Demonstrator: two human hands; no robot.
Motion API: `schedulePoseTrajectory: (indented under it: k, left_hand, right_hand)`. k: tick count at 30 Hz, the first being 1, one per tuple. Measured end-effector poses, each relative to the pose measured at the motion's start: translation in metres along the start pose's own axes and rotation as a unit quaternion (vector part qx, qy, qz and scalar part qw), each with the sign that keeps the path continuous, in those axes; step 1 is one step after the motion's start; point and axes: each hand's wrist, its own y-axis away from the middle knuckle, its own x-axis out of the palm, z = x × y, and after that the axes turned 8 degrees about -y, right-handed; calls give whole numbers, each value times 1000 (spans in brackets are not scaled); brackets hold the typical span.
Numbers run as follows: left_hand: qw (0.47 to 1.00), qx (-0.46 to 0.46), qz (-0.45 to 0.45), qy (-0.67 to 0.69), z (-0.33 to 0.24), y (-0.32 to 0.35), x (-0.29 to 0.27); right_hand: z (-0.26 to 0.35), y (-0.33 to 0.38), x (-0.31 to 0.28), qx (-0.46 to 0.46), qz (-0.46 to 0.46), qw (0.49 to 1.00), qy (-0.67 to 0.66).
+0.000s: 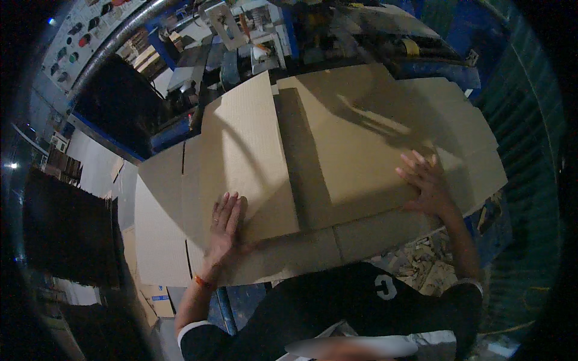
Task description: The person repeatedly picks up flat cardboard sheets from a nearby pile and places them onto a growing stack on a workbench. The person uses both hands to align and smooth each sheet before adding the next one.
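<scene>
A wide brown cardboard sheet [373,162], creased and slotted like an unfolded box, lies in front of me across the machine's feed side. Its left panel [247,162] is folded over and stands slightly raised along its inner edge. My left hand [226,222] rests flat on that panel near its lower left, fingers together and stretched out. On the right part of the sheet lies my right hand [426,183], fingers spread and palm down. Neither hand grips anything. The sheet's far edge reaches up to the machine's rollers.
A blue-framed machine [241,57] with wheels and brackets stands beyond the sheet. At upper left is a control panel [78,39] with several knobs. Cardboard scraps [421,262] lie below on the right. A dark stack [69,228] stands at left, and a green corrugated wall [536,150] at right.
</scene>
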Motion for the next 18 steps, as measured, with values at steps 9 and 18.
schedulePoseTrajectory:
  k: [9,18]
  left_hand:
    - [992,5,-124,32,66,-65,39]
    - [967,-101,-199,-122,75,-91,27]
  right_hand:
    - [-45,-103,20,52,56,995,-67]
    - [-33,-108,15,209,-121,966,-93]
